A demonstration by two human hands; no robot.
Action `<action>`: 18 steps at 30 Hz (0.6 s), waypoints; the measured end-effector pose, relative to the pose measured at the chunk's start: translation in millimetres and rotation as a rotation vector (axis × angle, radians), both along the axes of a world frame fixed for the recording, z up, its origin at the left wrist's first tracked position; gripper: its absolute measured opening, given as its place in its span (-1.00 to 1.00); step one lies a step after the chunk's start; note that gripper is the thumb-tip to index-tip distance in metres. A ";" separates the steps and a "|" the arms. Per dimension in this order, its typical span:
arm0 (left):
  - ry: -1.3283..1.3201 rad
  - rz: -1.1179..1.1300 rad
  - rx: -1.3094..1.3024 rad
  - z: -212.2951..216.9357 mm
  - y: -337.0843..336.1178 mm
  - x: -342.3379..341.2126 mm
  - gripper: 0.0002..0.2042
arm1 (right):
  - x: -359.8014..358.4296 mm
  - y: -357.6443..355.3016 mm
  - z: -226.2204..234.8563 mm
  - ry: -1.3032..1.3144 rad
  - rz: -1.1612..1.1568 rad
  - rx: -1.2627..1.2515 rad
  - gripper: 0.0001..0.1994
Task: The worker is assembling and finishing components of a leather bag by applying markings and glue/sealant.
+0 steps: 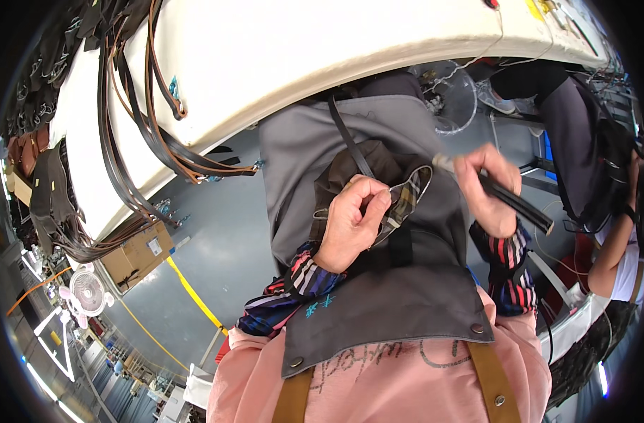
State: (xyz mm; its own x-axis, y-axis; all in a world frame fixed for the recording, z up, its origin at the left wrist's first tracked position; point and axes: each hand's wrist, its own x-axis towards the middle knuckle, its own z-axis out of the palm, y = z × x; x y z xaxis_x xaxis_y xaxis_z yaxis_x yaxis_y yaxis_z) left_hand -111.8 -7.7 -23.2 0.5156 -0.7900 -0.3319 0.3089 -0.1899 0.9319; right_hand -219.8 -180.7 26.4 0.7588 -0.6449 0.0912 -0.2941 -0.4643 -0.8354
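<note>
On my lap lies a dark brown fabric bag (336, 171), with a plaid lining (405, 202) showing along its zippered opening. My left hand (351, 220) is closed in a pinch at the bag, with its fingertips on the lower end of a narrow black strap (347, 138). The strap runs up over my grey apron (294, 151) toward the table. To the right of the bag, my right hand (487, 185) is raised and wrapped round a black-handled tool (523, 204). The tool's pale tip is blurred beside the bag, so its kind is unclear.
A white table (280, 49) curves across the front, with bundles of black and brown straps (114, 141) hanging over its left edge. A clear bin (454, 102) stands beneath it. At left are a cardboard box (135, 257) and a fan (87, 292). Another person's arm (614, 250) is at right.
</note>
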 end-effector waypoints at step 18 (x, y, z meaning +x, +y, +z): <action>0.098 0.068 -0.032 4.9 26.4 16.7 -0.94 | 103.2 -29.5 37.1 0.035 0.272 -0.068 -0.71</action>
State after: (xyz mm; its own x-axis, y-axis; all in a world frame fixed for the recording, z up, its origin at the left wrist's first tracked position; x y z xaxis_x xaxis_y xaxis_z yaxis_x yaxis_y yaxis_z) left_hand -95.1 18.7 -18.3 0.5344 -0.7656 -0.3582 0.4100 -0.1358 0.9019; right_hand -116.6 -210.2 63.5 0.9067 -0.4102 0.0978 -0.1793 -0.5850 -0.7910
